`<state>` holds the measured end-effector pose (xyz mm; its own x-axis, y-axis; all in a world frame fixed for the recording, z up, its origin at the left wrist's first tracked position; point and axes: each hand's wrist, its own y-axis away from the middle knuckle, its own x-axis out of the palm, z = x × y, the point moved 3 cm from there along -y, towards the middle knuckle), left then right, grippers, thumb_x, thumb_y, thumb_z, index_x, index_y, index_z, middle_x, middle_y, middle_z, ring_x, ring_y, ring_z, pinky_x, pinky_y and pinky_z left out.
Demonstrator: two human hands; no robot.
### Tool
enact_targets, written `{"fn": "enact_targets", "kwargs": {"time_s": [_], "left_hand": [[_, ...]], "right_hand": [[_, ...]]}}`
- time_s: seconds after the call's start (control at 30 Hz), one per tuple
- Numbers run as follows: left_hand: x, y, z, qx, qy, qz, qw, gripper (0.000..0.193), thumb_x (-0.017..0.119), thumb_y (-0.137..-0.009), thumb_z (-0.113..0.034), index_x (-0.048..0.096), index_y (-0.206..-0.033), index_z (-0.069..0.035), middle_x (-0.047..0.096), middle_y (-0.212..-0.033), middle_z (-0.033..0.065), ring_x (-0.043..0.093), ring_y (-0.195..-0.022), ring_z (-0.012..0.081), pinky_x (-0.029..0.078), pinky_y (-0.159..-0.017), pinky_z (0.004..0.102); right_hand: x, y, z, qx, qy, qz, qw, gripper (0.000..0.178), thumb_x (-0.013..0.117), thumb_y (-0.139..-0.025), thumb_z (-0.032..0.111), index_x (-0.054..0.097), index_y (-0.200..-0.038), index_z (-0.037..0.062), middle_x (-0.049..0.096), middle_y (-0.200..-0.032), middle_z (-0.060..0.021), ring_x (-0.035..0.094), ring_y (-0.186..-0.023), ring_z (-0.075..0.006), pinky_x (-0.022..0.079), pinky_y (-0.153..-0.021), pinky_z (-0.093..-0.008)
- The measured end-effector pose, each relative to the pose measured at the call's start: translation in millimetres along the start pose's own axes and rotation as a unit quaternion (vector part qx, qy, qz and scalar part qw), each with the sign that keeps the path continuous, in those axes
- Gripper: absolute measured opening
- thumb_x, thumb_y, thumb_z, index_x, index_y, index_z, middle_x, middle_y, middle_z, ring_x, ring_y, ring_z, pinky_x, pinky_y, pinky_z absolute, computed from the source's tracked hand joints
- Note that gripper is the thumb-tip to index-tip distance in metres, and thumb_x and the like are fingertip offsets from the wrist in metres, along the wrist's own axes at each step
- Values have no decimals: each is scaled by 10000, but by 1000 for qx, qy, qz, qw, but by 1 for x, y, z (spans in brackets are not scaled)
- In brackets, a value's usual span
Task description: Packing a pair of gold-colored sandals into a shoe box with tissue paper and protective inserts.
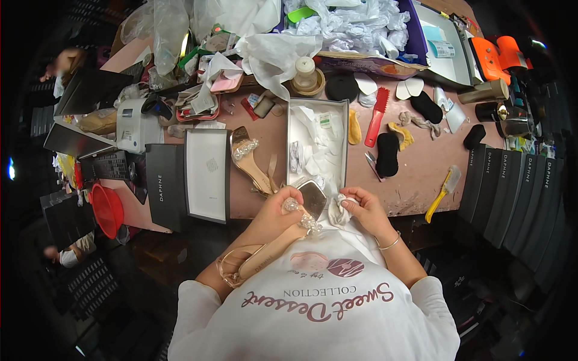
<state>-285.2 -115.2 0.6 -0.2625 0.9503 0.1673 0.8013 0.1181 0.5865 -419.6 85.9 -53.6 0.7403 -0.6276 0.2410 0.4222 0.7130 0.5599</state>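
Close to my body, my left hand [272,218] is closed around the front of a beige heeled sandal [260,259]. Its toe end [313,199] points away from me, and clear beads sit on its straps. My right hand [371,212] pinches a crumpled white cloth [338,212] just right of the toe, seemingly apart from it. A matching sandal [248,157] lies on the pink table, left of an open grey shoe box [344,135]. White tissue paper [313,144] fills part of that box. The dark box lid [206,174] lies farther left.
A purple box [415,36] of crumpled paper stands at the back. Right of the shoe box lie a red brush [377,115], black sponges [387,153], tweezers [373,165] and a yellow-handled brush [442,194]. Dark shoe boxes [506,192] line the right edge; a red basin [106,210] sits left.
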Motion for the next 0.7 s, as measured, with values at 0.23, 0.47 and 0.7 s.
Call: {"fn": "enact_targets", "kwargs": {"time_s": [0.23,0.47,0.7], "left_hand": [[-2,-4,-2,-32,34,-13,999,163,579,-813,-24,497,-948,-64,490,-874,-12,468,-811,46,412,-695,214],[-5,-7,11,10,22,-33,999,161,606,-811,-37,483,-908,-72,479,-851,-36,450,-785,32,398,-664,214],[-38,-2,-5,167,78,-112,976,219,620,-804,25,461,-900,-92,470,-988,-6,488,-887,50,425,-756,206]], "right_hand": [[0,0,-2,6,39,-26,999,194,680,-885,107,682,-1040,-8,656,-909,-14,550,-822,-68,436,-730,-210],[2,2,0,-35,87,-31,995,173,687,-871,99,691,-1017,5,630,-903,-44,551,-806,-107,431,-733,-234],[12,2,18,-84,107,-36,990,163,689,-868,96,682,-996,-5,600,-871,-28,531,-787,-92,423,-705,-227]]}}
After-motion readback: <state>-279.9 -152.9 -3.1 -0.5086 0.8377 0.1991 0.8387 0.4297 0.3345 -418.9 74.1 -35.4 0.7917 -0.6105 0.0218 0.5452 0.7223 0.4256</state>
